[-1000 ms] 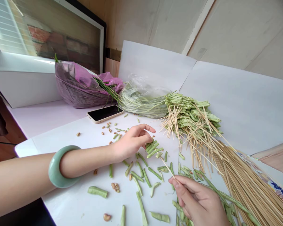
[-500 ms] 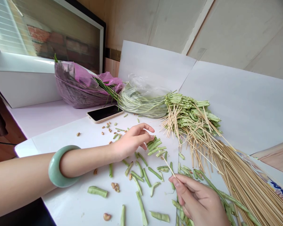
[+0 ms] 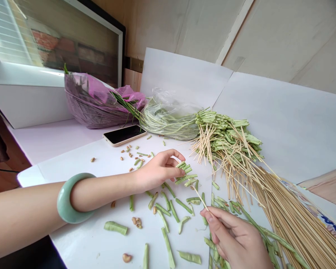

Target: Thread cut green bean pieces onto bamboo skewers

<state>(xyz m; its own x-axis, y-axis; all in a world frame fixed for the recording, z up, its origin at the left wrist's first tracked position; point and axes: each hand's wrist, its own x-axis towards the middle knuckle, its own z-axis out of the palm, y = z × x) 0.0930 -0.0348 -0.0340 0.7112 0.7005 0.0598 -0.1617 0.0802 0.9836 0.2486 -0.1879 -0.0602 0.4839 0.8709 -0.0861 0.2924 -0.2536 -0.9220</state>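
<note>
Nearest, the right hand (image 3: 235, 237), cut off below, pinches a stick (image 3: 200, 197) whose far end is hidden among bean pieces (image 3: 186, 179). The left hand (image 3: 159, 171) curls around them, its grip unclear; farther back, a clear bag (image 3: 170, 121) blurs its contents.

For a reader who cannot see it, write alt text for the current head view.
The right hand holds a thin stick threaded with green bean pieces, which the left hand touches. More cut beans lie scattered over a white table, near a phone, plastic bags and bundled sticks.
</note>
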